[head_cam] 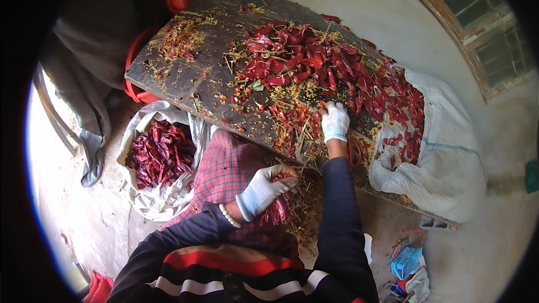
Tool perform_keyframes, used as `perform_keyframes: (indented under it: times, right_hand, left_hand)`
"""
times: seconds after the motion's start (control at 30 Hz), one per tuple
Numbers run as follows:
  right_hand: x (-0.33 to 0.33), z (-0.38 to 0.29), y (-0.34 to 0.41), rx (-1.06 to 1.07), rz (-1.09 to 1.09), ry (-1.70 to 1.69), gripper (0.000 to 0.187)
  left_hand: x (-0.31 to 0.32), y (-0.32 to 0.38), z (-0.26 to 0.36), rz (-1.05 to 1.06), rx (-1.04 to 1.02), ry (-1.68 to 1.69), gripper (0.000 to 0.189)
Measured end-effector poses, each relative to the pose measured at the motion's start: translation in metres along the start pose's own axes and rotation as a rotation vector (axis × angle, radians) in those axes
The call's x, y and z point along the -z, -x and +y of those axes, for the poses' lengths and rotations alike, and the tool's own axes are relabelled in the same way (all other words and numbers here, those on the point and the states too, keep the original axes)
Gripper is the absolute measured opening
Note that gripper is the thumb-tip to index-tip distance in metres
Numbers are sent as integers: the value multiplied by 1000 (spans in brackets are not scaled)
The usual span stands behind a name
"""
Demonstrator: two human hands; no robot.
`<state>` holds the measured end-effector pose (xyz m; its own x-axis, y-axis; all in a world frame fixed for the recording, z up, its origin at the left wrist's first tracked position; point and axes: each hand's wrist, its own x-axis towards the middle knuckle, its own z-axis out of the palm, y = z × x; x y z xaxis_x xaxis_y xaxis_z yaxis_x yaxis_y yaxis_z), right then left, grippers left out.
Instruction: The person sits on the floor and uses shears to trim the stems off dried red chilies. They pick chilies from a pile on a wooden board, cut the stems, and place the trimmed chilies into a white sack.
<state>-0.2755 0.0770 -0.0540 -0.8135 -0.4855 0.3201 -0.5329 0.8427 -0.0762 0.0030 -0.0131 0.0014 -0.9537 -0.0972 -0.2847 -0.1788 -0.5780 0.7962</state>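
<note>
My left hand (269, 189), in a white knitted glove with a bead bracelet at the wrist, is closed around a bunch of dried red chillies (278, 210) above my lap. My gloved right hand (334, 120) reaches onto the dark tabletop (219, 46), its fingertips at small red pieces among the chilli debris; whether it grips any cannot be told. Beyond it lies a large heap of dried red chillies (294, 57) with stems, and yellow seeds are scattered around. More chillies spill from a white woven sack (450, 151) at the table's right end.
An open white sack (126, 155) filled with dried chillies (162, 153) stands on the floor at the left. A checked cloth (223, 164) covers my lap. Stem litter (309, 210) lies below the table's near edge. A blue plastic basket (406, 261) is on the floor at lower right.
</note>
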Motion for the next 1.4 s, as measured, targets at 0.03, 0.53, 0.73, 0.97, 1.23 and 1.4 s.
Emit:
perform_keyframes:
  times: [0.03, 0.53, 0.73, 0.97, 1.23, 1.4]
  right_hand:
    - [-6, 1, -3, -1, -48, 42, 22]
    - [99, -51, 89, -208, -315, -1630, 15]
    - [137, -81, 154, 120, -355, -1201, 9]
    - [94, 10, 96, -273, -167, -1191, 18]
    - [18, 100, -46, -634, -34, -161, 39]
    - [-4, 66, -38, -361, 31, -229, 31]
  left_hand:
    - [0, 0, -1, -6, -28, 10, 12]
    - [6, -3, -9, 193, -247, -27, 20]
    - [3, -3, -16, 222, -335, -162, 22]
    - [-2, -5, -18, 130, -206, -66, 12]
    - [-9, -5, -19, 64, -99, 120, 18]
    - [-9, -6, -18, 37, -45, 151, 21]
